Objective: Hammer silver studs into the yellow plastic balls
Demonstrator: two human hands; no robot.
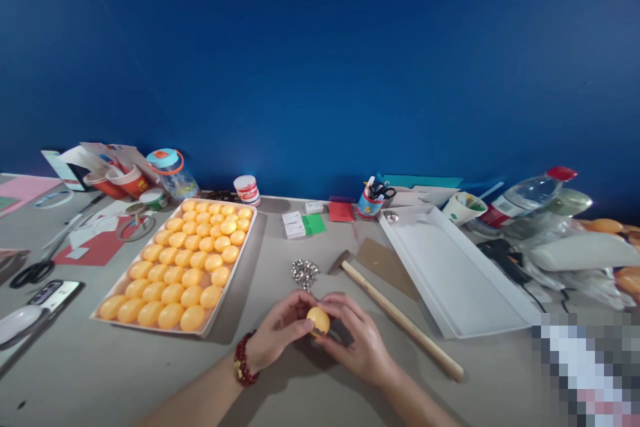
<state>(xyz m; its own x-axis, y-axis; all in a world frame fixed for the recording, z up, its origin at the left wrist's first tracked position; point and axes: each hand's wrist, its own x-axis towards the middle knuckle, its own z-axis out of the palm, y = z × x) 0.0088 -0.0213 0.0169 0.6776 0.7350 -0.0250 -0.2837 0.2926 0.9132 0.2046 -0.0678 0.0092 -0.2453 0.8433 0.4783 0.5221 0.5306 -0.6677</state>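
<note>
Both my hands meet at the front middle of the table around one orange ping-pong ball [320, 319], which has a dark patch on its lower side. My left hand [277, 330], with a dark red bead bracelet at the wrist, presses its thumb on the ball. Fingers and thumb of my right hand [359, 339] close on the ball from the other side. Just beyond my fingertips lies a pile of small shiny metal pieces [304, 273]. A hammer [400, 317] with a wooden handle lies right of my right hand.
On the left, a shallow box [204, 330] holds rows of orange balls. A white tray [463, 280] on the right holds a small metal piece [391, 217]. Small white boxes [293, 225] and a pen cup [370, 203] stand behind. A plastic bottle [525, 200] leans at right; scissors [33, 273] lie left.
</note>
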